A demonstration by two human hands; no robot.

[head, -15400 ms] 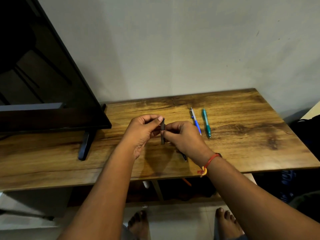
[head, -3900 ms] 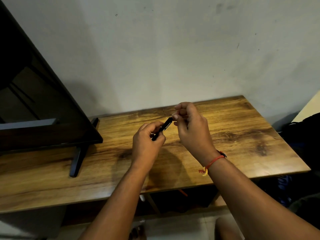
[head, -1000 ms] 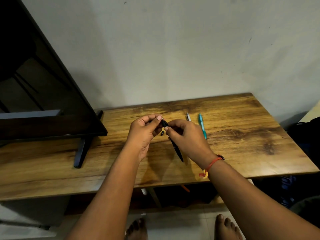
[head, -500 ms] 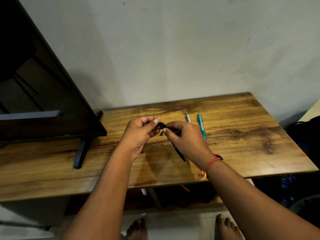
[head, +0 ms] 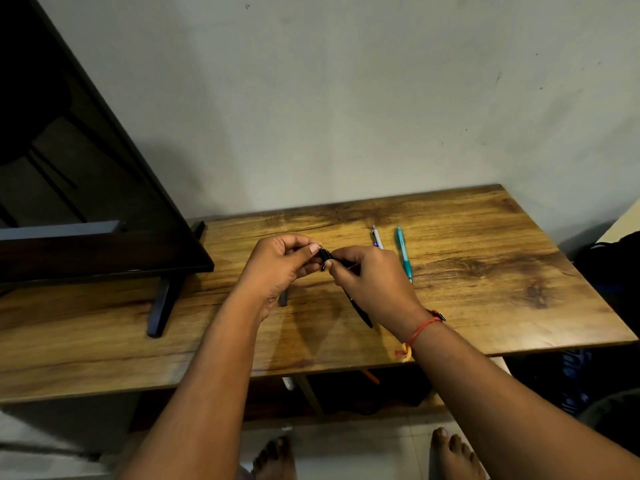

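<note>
Two hands meet above the brown wood-grain table. The left hand, thumb and fingers curled, pinches the top end of the slim black plastic pen. The right hand curls around its barrel, with the tip slanting toward the person.

Forearms forward, left hand meeting right hand — both curled, pinching
</note>
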